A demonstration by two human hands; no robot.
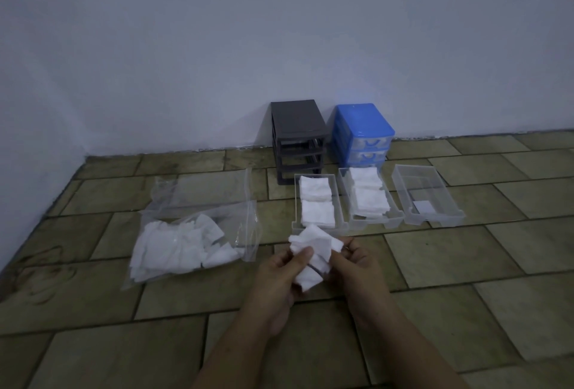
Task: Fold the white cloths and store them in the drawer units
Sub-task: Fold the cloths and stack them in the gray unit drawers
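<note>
Low in the middle of the frame, both hands hold one white cloth [313, 252] above the tiled floor [93, 311]. The left hand [279, 277] grips the cloth's left side, thumb pressed over its front. The right hand [354, 264] pinches the cloth's right edge between thumb and fingers. The cloth is crumpled and partly folded, its upper edge just overlapping the near end of a clear drawer [340, 202] that lies on the floor right above the hands. That drawer holds two stacks of folded cloths [316, 202], one behind the other. Just to its right sits a second clear drawer [344, 190], also with folded cloths [369, 196] inside. Further right, a third clear drawer [447, 193] holds only a small pale flat piece near its front; what it is cannot be told. Behind the drawers, against the wall [279, 31], stand two units side by side: a dark grey unit [295, 121] with open slots, and to its right a blue unit [360, 121] with at least two clear drawers in place. At centre left of the frame a clear plastic bag [205, 190] lies on the floor, with a heap of loose white cloths [180, 249] in its near end.
</note>
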